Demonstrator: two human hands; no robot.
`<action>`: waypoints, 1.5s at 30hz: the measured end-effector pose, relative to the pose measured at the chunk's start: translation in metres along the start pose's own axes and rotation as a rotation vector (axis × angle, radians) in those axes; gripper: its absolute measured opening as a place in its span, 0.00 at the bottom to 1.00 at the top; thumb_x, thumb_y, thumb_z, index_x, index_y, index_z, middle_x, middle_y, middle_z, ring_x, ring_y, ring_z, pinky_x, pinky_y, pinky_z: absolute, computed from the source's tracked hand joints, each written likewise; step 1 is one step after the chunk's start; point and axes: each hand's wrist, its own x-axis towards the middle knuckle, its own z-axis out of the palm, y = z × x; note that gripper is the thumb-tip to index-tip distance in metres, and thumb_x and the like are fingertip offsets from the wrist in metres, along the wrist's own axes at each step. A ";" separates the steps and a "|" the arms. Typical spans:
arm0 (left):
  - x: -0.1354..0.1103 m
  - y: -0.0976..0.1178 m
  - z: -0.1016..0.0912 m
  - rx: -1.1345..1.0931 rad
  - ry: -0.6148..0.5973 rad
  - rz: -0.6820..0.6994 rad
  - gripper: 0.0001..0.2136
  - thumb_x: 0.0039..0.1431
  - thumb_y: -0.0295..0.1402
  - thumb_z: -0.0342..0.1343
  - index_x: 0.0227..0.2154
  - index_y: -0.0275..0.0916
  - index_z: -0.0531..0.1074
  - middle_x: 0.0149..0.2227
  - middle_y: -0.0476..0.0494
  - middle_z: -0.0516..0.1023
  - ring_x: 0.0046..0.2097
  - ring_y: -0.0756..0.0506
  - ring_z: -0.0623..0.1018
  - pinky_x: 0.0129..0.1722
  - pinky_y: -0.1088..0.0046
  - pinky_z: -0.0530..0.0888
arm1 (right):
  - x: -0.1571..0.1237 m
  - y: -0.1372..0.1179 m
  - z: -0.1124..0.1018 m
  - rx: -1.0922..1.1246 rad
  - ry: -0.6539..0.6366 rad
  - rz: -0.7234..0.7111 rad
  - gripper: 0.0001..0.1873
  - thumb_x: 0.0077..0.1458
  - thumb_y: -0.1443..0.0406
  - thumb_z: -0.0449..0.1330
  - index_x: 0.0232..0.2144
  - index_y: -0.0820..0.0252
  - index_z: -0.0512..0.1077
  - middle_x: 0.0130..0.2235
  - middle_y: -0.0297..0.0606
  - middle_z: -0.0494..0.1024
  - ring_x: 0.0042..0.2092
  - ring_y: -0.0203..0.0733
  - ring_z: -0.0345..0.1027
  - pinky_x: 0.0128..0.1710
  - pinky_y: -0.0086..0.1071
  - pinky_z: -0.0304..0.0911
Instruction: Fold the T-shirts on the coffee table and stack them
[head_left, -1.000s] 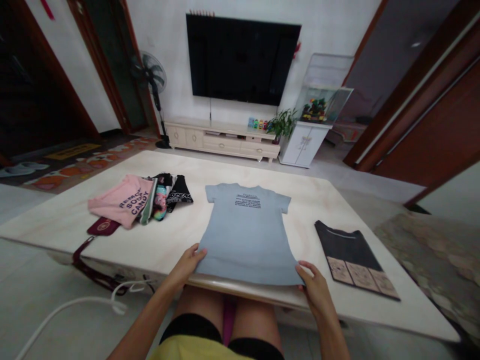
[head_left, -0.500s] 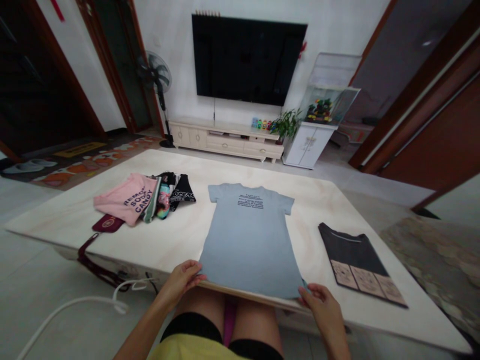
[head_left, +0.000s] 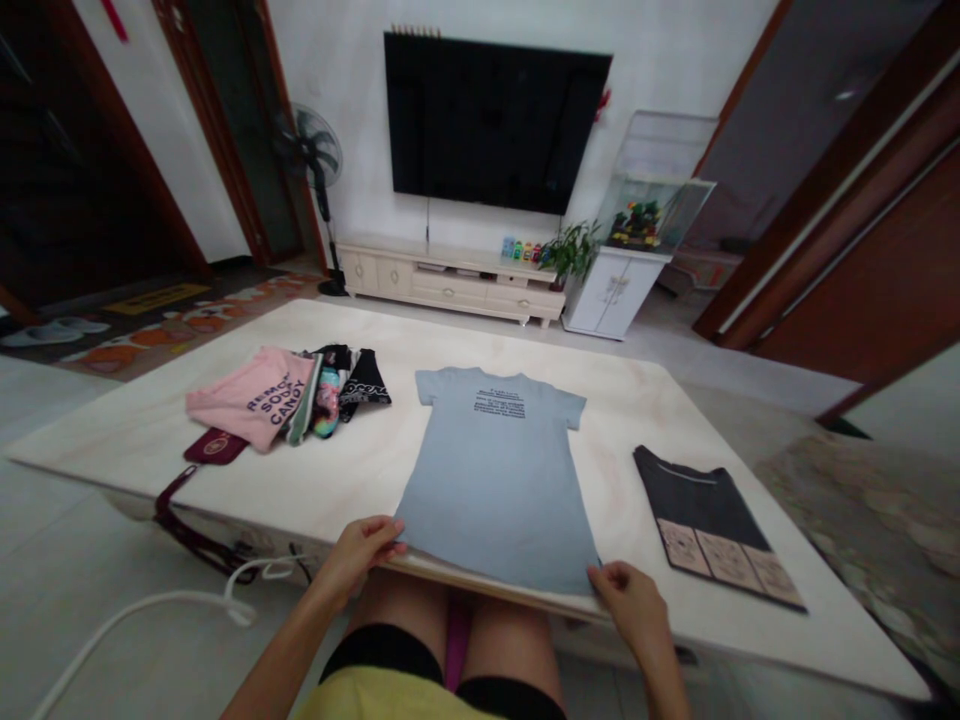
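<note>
A light blue T-shirt (head_left: 499, 480) lies spread flat on the pale table (head_left: 337, 490), its collar pointing away from me and dark printed lines near the neck. My left hand (head_left: 367, 548) pinches the hem's left corner at the table's front edge. At the right hem corner, my right hand (head_left: 628, 598) has thumb and fingers closed on the cloth. To the right rests a folded dark T-shirt (head_left: 716, 525) with a beige patterned band. On the left is a heap of clothes, topped by a pink shirt (head_left: 259, 395) with dark lettering.
A maroon pouch (head_left: 215, 447) with a strap hangs partly over the table's front edge. A white cable (head_left: 150, 605) loops below it on the left. Beyond the table stand a low TV cabinet (head_left: 450, 285), a fan (head_left: 319, 165) and a fish tank (head_left: 652, 215).
The T-shirt's hem has shifted very slightly, with both hands still at its corners. The right hand has moved a little to the left. The other clothes lie as before.
</note>
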 end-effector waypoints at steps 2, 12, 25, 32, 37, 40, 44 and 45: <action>0.001 0.007 -0.002 0.019 0.027 0.014 0.19 0.33 0.48 0.63 0.20 0.37 0.68 0.21 0.53 0.68 0.27 0.50 0.72 0.30 0.76 0.68 | 0.000 -0.001 -0.004 0.093 0.004 -0.006 0.17 0.35 0.49 0.55 0.13 0.56 0.65 0.15 0.33 0.67 0.22 0.40 0.62 0.24 0.32 0.56; -0.003 -0.010 -0.016 0.153 0.049 0.037 0.23 0.29 0.49 0.63 0.24 0.41 0.61 0.13 0.63 0.55 0.16 0.53 0.64 0.19 0.79 0.61 | -0.017 0.014 -0.004 0.388 -0.068 0.058 0.16 0.32 0.52 0.58 0.19 0.54 0.60 0.13 0.24 0.58 0.17 0.33 0.54 0.18 0.28 0.51; 0.105 0.047 0.001 1.049 0.231 0.342 0.12 0.54 0.39 0.50 0.34 0.36 0.71 0.33 0.41 0.76 0.36 0.44 0.75 0.35 0.72 0.68 | -0.004 -0.071 0.092 -0.259 -0.124 -0.544 0.27 0.56 0.54 0.45 0.53 0.62 0.64 0.59 0.48 0.60 0.61 0.51 0.48 0.57 0.46 0.49; 0.211 0.085 0.056 1.313 0.270 0.580 0.21 0.61 0.38 0.41 0.57 0.39 0.59 0.62 0.38 0.55 0.63 0.36 0.52 0.57 0.51 0.54 | 0.117 -0.104 0.100 -0.630 -0.009 -0.330 0.28 0.60 0.53 0.43 0.60 0.54 0.53 0.64 0.44 0.47 0.64 0.57 0.32 0.57 0.55 0.40; 0.266 0.094 0.053 1.388 0.161 0.378 0.25 0.62 0.46 0.33 0.61 0.47 0.50 0.65 0.42 0.44 0.64 0.31 0.44 0.54 0.37 0.45 | 0.184 -0.092 0.095 -0.658 -0.002 -0.237 0.28 0.59 0.51 0.43 0.61 0.49 0.50 0.64 0.45 0.48 0.63 0.59 0.36 0.55 0.58 0.43; 0.290 0.097 0.049 1.396 0.147 0.359 0.26 0.61 0.48 0.32 0.61 0.49 0.46 0.65 0.44 0.41 0.64 0.32 0.42 0.54 0.37 0.43 | 0.204 -0.089 0.097 -0.649 -0.015 -0.237 0.29 0.59 0.50 0.43 0.61 0.46 0.48 0.64 0.43 0.47 0.64 0.57 0.36 0.55 0.58 0.42; 0.308 0.109 0.046 1.332 0.176 0.381 0.24 0.60 0.47 0.37 0.59 0.52 0.53 0.65 0.44 0.47 0.64 0.33 0.46 0.54 0.37 0.45 | 0.217 -0.108 0.092 -0.626 -0.011 -0.234 0.28 0.59 0.52 0.44 0.60 0.50 0.51 0.64 0.48 0.48 0.63 0.61 0.37 0.53 0.63 0.40; 0.311 0.112 0.044 1.311 0.204 0.384 0.23 0.60 0.46 0.39 0.58 0.51 0.55 0.64 0.43 0.49 0.63 0.33 0.47 0.54 0.38 0.46 | 0.214 -0.118 0.091 -0.619 -0.003 -0.241 0.28 0.59 0.54 0.46 0.60 0.55 0.52 0.63 0.52 0.48 0.63 0.63 0.37 0.53 0.64 0.40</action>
